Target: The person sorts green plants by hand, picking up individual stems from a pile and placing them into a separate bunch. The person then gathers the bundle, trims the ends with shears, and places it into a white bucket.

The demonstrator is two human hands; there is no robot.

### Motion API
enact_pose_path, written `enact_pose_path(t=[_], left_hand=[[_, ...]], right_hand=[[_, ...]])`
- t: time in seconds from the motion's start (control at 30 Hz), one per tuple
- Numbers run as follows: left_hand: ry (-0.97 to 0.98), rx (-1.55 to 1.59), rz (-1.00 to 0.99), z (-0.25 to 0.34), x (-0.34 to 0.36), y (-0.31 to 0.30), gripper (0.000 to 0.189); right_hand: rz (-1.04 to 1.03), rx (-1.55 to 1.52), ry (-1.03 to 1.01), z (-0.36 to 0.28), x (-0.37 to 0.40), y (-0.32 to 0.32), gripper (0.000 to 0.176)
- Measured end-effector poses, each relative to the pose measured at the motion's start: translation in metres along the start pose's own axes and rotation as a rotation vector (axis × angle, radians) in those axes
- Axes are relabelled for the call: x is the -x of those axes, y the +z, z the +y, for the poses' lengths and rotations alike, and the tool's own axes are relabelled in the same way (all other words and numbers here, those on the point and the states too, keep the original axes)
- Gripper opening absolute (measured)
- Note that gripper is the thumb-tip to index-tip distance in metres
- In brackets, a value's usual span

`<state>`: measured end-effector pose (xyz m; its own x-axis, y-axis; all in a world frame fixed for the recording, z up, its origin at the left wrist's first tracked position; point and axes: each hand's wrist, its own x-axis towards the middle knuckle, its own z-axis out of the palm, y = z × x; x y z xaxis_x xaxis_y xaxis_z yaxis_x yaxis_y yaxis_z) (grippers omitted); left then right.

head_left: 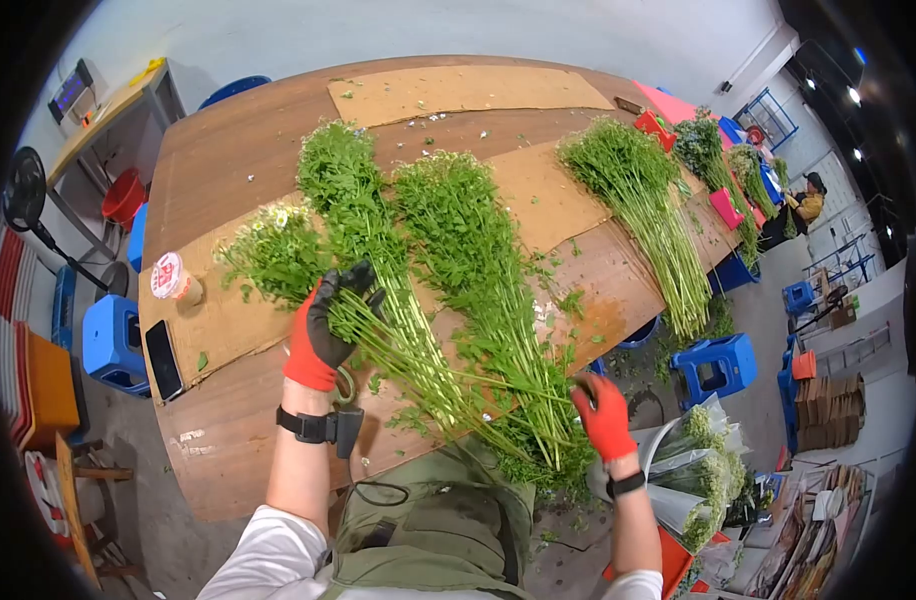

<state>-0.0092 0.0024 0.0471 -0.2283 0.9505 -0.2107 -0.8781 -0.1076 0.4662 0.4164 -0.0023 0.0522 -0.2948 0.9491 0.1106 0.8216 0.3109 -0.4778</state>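
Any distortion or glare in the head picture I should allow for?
Head view: strong fisheye curvature, bowing the far edge of the brown wooden table; black corners; a small white lamp glaring against the dark upper right; red-and-black-gloved left hand and red-gloved right hand fairly clear.

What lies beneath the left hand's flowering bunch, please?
Cardboard shows beside the flowering bunch that the left hand holds; the surface directly underneath is hidden by leaves and flowers.
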Motion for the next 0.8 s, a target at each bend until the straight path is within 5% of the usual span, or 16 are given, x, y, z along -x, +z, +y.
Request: enact_pose_path(t=[0.07,0.13,0.3,0.5,0.6,0.7,0.8], left_hand=[[-0.059,-0.001,0.107,-0.006,0.003,-0.001,0.033],[-0.057,-0.004,-0.136,-0.019,-0.003,-0.025,0.033],[-0.17,0.028,0.074,-0.023,0.012,-0.003,0.029],[-0.168,0.086,0.027,-0.03,0.007,-0.013,0.028],[-0.163,0.113,-0.018,-0.038,0.005,-0.017,0.028],[-0.148,-0.027,0.027,-0.039,0.005,-0.013,0.032],[-0.181,0.038,-0.086,-0.036,0.003,-0.024,0.031]], right_hand=[[0.023,-0.251,0.024,-0.014,-0.052,0.024,0.027],[0.021,-0.389,0.026,-0.027,-0.099,0.064,0.029],[0.004,0.084,0.023,-0.023,-0.157,0.132,0.026],[0.486,0.166,-0.104,-0.049,-0.136,0.085,0.017],[0.453,0.061,-0.03,-0.04,-0.116,0.083,0.023],[0.425,-0.663,0.172,-0.039,-0.11,0.094,0.037],[0.258,-0.721,0.129,-0.06,-0.1,0.066,0.037]])
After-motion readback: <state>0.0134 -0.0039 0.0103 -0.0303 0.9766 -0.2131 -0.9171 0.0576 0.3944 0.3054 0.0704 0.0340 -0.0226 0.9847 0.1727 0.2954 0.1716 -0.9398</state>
